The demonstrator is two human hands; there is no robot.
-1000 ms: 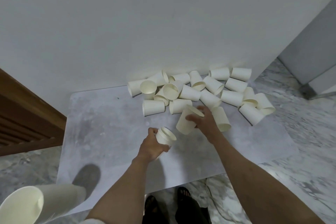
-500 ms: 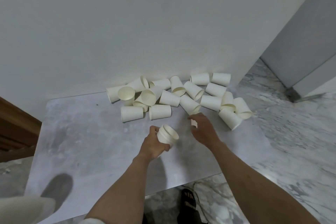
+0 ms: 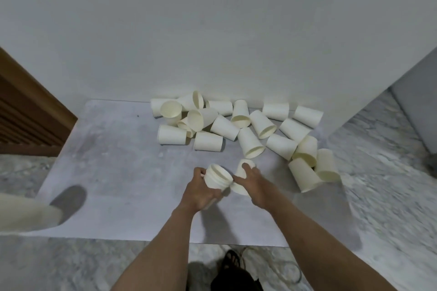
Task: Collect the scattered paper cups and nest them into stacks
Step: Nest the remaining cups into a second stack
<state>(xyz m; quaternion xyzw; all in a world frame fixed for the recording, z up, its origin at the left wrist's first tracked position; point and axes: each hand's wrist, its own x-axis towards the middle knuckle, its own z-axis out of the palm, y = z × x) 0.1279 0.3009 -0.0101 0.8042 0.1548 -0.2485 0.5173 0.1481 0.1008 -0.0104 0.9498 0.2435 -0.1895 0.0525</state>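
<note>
cups [image 3: 224,127]: white paper, most lying on their sides, heaped along desk's far edge | nested stack [image 3: 216,176]: held, mouth up | single cup [image 3: 243,177]: held, touching stack

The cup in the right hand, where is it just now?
In the head view, the single cup sits centre frame in the right hand, touching the stack held by the left hand.

Both forearms bare, no sleeves, watch or rings visible on left hand [image 3: 201,190] or right hand [image 3: 256,183]. Dark open-toed sandal [image 3: 233,260] at bottom centre of frame, strap detail blurred. Dark clothing patch beside it.
</note>
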